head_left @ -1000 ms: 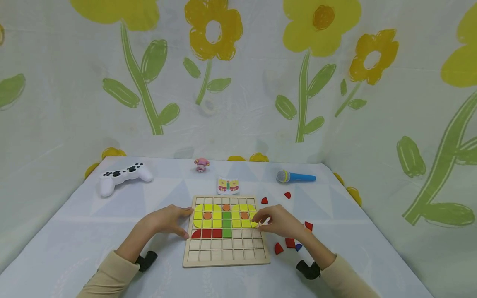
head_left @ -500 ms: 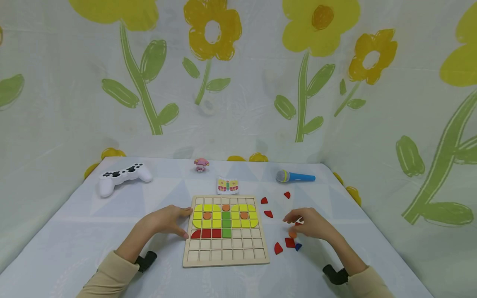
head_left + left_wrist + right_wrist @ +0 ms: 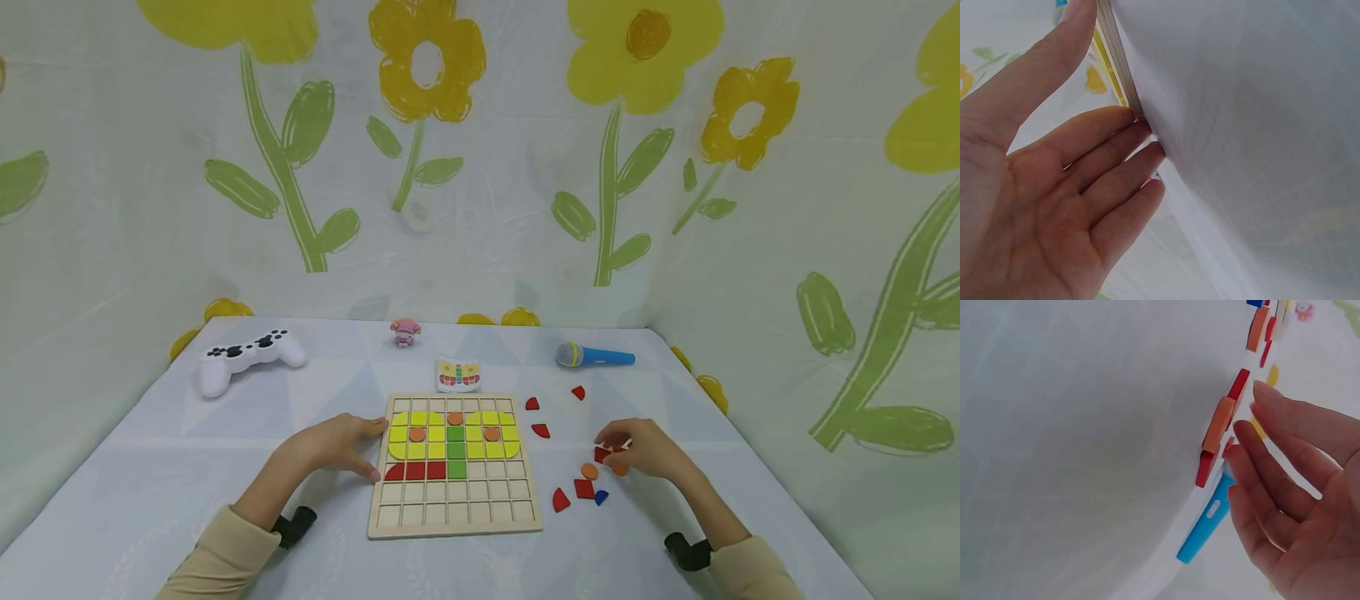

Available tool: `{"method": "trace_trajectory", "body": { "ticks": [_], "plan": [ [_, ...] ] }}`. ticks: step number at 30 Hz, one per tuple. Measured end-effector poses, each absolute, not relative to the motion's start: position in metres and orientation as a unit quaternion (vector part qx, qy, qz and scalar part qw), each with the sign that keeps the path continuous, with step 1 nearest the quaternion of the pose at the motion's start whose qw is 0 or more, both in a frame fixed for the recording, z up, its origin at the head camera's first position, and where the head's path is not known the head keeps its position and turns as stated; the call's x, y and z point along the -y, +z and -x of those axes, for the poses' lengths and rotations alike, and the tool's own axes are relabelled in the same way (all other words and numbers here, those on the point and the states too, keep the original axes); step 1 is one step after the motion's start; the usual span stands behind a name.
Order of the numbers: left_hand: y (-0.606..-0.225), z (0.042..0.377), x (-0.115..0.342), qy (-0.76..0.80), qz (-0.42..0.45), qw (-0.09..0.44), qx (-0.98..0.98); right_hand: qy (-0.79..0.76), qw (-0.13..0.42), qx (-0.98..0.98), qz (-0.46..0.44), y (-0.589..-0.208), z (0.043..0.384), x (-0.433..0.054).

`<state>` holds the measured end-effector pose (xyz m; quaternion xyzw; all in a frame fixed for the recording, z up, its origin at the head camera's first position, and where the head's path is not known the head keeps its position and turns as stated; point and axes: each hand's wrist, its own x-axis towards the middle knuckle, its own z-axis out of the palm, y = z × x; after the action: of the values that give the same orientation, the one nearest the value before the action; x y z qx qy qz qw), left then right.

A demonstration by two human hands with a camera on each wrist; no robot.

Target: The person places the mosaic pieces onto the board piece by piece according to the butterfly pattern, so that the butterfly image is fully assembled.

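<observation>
My left hand (image 3: 337, 444) rests against the left edge of a wooden grid board (image 3: 457, 518), thumb and straight fingers touching its side. Yellow, orange, green and red tiles fill part of the grid, including a row of red pieces (image 3: 415, 471) on the left. Over the loose pieces on the right hovers my right hand (image 3: 643, 450), its thumb and fingers apart and loosely bent. In the right wrist view, a red piece (image 3: 1239, 383) and an orange disc (image 3: 1218, 424) lie just beside the fingertips, with nothing visibly held.
Near the board's right side lie an orange disc (image 3: 590, 472), a red square (image 3: 584, 489), a blue piece (image 3: 601, 497) and several red quarter pieces (image 3: 561, 500). Behind are a butterfly pattern card (image 3: 459, 375), toy figure (image 3: 406, 332), blue microphone (image 3: 596, 356) and white game controller (image 3: 251, 358).
My right hand has moved right from the board to the loose pieces, then a little farther right, uncovering an orange disc. The left hand has stayed at the board's edge.
</observation>
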<state>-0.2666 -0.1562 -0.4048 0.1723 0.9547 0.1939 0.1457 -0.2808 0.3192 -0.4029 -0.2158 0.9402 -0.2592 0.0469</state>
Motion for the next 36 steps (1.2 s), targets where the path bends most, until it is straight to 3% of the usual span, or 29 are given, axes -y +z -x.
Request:
{"method": "trace_trajectory", "body": {
  "ticks": [9, 25, 36],
  "plan": [
    [-0.402, 0.265, 0.157, 0.198, -0.184, 0.144, -0.952, -0.249, 0.073, -0.948, 0.183, -0.406, 0.283, -0.318],
    [-0.402, 0.263, 0.155, 0.199, -0.178, 0.146, -0.953, -0.266, 0.037, -0.939, 0.214, -0.402, 0.284, -0.303],
    [-0.400, 0.262, 0.155, 0.194, -0.184, 0.142, -0.953, -0.301, 0.011, -0.917, 0.260, -0.403, 0.287, -0.260]
  ]
}}
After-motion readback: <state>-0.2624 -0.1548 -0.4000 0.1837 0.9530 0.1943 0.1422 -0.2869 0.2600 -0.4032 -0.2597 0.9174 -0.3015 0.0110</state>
